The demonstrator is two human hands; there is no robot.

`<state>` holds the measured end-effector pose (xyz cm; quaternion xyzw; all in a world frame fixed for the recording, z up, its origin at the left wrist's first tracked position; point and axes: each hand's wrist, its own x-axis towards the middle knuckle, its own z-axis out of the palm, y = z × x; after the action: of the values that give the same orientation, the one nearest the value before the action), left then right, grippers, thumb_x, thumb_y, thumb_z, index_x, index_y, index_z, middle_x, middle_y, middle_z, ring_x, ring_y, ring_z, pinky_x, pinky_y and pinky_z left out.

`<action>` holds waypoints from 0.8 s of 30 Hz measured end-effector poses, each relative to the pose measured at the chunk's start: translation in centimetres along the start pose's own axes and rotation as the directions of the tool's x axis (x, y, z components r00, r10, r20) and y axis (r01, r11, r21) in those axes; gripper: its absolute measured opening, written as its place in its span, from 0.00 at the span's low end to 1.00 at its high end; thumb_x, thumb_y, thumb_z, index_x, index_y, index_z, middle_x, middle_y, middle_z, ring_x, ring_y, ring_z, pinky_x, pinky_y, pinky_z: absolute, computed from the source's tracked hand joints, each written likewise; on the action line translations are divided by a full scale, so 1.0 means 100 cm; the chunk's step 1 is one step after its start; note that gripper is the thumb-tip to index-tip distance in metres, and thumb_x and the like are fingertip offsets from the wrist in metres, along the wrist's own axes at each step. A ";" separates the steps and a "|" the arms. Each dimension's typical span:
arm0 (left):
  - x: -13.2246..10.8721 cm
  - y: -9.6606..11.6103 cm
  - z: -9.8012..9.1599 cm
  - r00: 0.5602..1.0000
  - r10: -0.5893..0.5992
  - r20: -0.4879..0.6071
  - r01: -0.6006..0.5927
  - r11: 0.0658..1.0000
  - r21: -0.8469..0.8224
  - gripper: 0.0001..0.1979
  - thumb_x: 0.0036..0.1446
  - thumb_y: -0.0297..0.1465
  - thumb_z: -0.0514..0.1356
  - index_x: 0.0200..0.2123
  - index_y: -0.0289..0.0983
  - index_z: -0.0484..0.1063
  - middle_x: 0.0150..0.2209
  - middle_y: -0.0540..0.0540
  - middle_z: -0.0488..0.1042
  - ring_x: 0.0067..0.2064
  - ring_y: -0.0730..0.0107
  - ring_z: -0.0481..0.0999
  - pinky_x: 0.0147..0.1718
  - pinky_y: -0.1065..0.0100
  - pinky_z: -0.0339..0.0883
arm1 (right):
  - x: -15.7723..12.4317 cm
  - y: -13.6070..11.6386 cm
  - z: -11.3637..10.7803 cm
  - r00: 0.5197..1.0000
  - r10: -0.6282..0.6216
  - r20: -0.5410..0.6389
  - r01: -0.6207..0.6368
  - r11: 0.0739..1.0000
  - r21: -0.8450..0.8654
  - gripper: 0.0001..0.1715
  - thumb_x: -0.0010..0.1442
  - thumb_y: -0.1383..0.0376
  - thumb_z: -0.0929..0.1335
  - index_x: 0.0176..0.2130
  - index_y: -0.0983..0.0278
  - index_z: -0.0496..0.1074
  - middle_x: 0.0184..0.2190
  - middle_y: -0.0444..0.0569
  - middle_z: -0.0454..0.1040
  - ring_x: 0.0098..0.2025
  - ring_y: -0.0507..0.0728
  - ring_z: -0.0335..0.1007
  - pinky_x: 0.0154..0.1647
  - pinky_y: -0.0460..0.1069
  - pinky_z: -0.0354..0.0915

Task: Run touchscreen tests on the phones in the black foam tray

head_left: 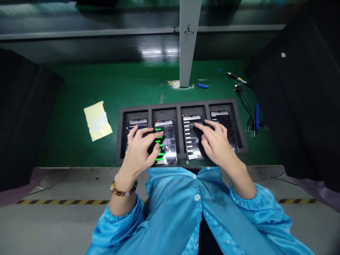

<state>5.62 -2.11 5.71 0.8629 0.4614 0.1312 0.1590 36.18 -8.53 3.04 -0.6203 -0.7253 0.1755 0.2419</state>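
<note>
Head view: L hand [138,150] was spread, fingertips on screen of 2nd phone [169,143] from left. R hand [216,144] was spread, index tip on 3rd phone [190,140]. Both phones lay in separate slots of black foam tray [179,103] on green bench [79,88], w/ yellow sheet [97,120] left of tray.

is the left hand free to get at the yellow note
Probably yes: the left hand only touches phones in the tray, holding nothing, and the note lies on the mat left of the tray with nothing between.
</note>
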 end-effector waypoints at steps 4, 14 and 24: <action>-0.012 0.001 -0.006 1.000 0.004 0.013 -0.003 0.998 -0.061 0.17 0.71 0.35 0.55 0.55 0.45 0.81 0.55 0.44 0.84 0.66 0.54 0.76 0.78 0.39 0.43 | 0.007 0.001 0.001 1.000 -0.001 -0.019 0.001 1.000 0.009 0.30 0.75 0.69 0.58 0.71 0.60 0.67 0.62 0.53 0.80 0.74 0.70 0.62 0.73 0.71 0.54; -0.014 -0.002 -0.011 0.999 -0.046 0.017 0.047 0.995 -0.088 0.18 0.72 0.34 0.53 0.54 0.44 0.81 0.55 0.43 0.83 0.66 0.55 0.75 0.78 0.41 0.44 | -0.022 -0.003 -0.014 1.000 -0.005 -0.024 0.007 0.996 0.089 0.28 0.76 0.68 0.60 0.69 0.55 0.70 0.65 0.54 0.78 0.74 0.68 0.64 0.73 0.69 0.56; -0.003 -0.005 -0.007 0.998 -0.066 0.019 0.067 0.996 -0.060 0.21 0.73 0.32 0.51 0.61 0.43 0.78 0.58 0.43 0.81 0.68 0.56 0.73 0.79 0.41 0.42 | -0.034 -0.008 -0.016 1.000 -0.007 -0.007 0.008 0.994 0.108 0.29 0.77 0.68 0.61 0.70 0.52 0.69 0.64 0.54 0.78 0.74 0.69 0.64 0.72 0.71 0.56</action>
<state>4.86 -2.00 6.14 0.8429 0.4843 0.1324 0.1935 36.81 -12.09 4.36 -0.6041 -0.7163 0.2115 0.2779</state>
